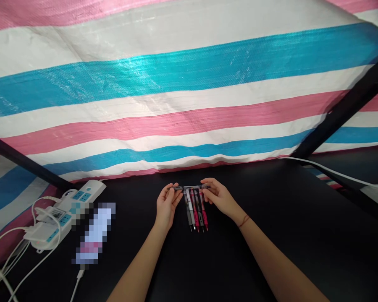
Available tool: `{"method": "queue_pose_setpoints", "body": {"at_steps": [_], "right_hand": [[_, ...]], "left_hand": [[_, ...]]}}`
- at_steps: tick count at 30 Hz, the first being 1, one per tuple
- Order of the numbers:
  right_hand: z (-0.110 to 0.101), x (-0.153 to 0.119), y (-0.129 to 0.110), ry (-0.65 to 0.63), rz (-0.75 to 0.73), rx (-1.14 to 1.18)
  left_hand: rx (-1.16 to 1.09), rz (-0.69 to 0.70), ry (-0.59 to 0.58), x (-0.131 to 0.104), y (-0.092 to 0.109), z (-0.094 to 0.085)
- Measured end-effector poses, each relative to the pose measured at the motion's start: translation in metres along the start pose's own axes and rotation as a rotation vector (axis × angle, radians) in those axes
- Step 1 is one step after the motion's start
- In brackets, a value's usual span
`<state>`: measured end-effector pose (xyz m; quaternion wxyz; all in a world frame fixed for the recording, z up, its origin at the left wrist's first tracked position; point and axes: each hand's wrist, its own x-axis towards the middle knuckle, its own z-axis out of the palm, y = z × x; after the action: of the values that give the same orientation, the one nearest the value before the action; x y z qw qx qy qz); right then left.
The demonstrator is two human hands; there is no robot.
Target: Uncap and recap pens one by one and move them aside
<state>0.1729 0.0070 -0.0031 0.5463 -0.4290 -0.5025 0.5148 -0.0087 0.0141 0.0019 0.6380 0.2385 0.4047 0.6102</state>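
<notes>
Both my hands hold one pen [192, 187] crosswise, its dark grip end on the left and its clear barrel running right. My left hand [169, 203] pinches the grip end between thumb and fingers. The other end is pinched by my right hand [217, 196], which has a thin reddish band at the wrist. Just below, several pens lie side by side on the black table: a grey one [189, 216], a white and grey one, a pink one [197, 216], a black one and another pink one [205, 216]. Their upper ends meet or pass under the held pen; contact is unclear.
On the left a white power strip [94, 191] with blue sockets carries plugs and white cables [34, 201]. A pixelated phone-like object [96, 233] lies beside it on a cable. Striped sheeting [189, 126] hangs behind the black table [271, 201]; dark frame bars [343, 105] slant at both sides.
</notes>
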Motion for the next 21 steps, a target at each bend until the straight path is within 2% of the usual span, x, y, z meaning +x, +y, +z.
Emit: {"method": "queue_pose_setpoints", "body": {"at_steps": [4,10,14,18,21], "right_hand": [[0.0000,-0.0002,-0.0018,-0.007,0.007,-0.079],[-0.0026,-0.0001,-0.0023,0.010,-0.003,0.021],[-0.0029,0.0002,-0.0019,-0.001,0.011,-0.066],[-0.0028,0.0001,-0.0017,0.027,0.012,-0.043],[-0.0025,-0.0005,-0.0031,-0.002,0.014,-0.066]], "left_hand": [[0.000,-0.002,0.002,0.0003,0.0003,0.0004],[0.010,0.010,0.008,0.0009,0.0007,-0.0010],[0.015,0.005,0.010,0.0009,0.0008,-0.0010],[0.005,0.002,0.022,0.0003,0.0013,0.0001],[0.003,-0.001,0.023,0.0000,0.0014,0.0006]]}}
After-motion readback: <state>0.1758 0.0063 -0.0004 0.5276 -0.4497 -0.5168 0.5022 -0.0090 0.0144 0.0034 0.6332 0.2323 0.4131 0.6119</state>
